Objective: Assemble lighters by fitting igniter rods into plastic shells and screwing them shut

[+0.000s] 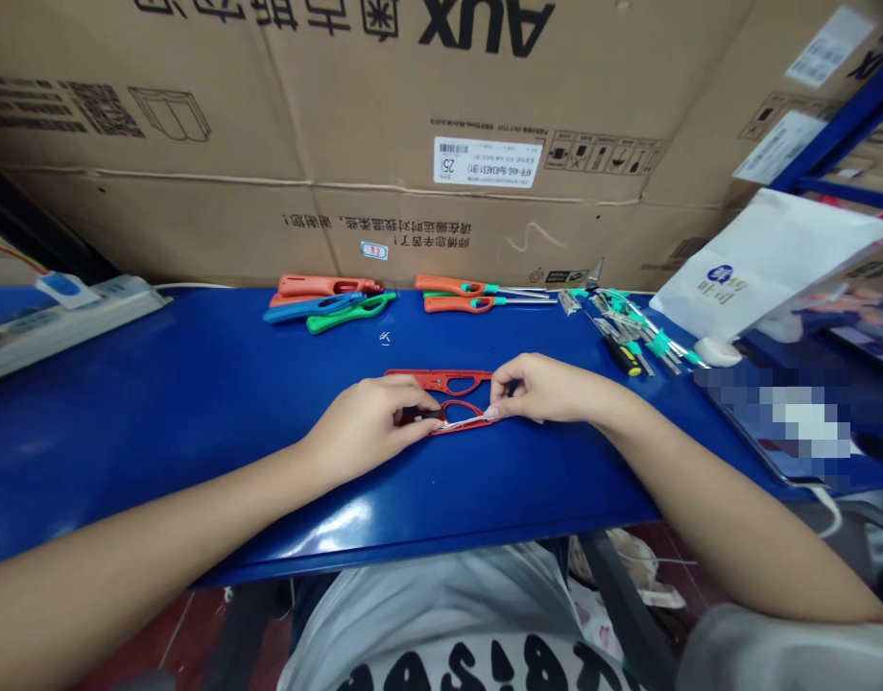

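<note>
Two red lighter shell halves lie one behind the other at the middle of the blue table: a rear shell half (445, 376) and a front shell half (462, 430), each with an oval trigger opening. Over the left end of the front half, my left hand (369, 415) pinches a small dark part (428, 416). My right hand (538, 386) is closed at the right ends of both shells, thumb and fingers on a thin whitish wire (466, 422). This wire stretches between my two hands above the front half. My fingers hide parts of both shells.
Behind are several coloured lighter handles (330, 305) and orange lighters with metal tubes (460, 299). Metal tubes with teal ends (650, 331) and a yellow-black screwdriver (624, 357) lie right. A power strip (74, 321), tablet (773, 422), white bag (762, 264) and cardboard box (326, 125) border the table.
</note>
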Demonstrator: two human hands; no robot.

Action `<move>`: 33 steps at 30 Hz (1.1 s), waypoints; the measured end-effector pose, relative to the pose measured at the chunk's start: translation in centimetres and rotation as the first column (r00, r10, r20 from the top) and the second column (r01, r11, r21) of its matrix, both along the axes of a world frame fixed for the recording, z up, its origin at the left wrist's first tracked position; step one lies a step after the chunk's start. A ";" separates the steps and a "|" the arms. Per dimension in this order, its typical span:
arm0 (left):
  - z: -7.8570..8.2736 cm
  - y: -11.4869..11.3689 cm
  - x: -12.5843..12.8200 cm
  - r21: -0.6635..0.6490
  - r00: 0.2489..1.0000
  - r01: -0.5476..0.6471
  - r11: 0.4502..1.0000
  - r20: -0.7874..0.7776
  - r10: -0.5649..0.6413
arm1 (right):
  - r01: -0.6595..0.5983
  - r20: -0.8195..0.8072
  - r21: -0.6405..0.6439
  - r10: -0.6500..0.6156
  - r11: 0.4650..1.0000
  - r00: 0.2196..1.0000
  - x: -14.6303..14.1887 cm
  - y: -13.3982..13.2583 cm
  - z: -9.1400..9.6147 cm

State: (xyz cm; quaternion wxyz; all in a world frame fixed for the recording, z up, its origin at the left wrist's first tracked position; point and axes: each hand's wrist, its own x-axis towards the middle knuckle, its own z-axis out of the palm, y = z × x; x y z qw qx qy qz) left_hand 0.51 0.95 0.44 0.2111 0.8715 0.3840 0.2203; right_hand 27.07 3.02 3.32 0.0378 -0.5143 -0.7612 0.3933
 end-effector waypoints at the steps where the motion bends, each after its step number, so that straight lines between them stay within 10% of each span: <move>1: 0.0 0.0 0.0 0.002 1.000 0.003 1.000 0.003 -0.003 | -0.004 0.018 0.033 0.003 0.999 1.000 -0.1 0.0 0.0; 11: -0.2 0.4 -0.1 -0.002 0.998 -0.027 1.000 0.050 0.027 | -0.280 -0.065 0.361 0.324 0.889 0.944 -0.3 -0.7 -0.6; 33: -0.2 0.2 -0.1 -0.046 0.993 -0.026 0.999 0.113 0.031 | -0.347 -0.128 0.386 0.422 0.855 0.898 -0.6 -1.2 -0.4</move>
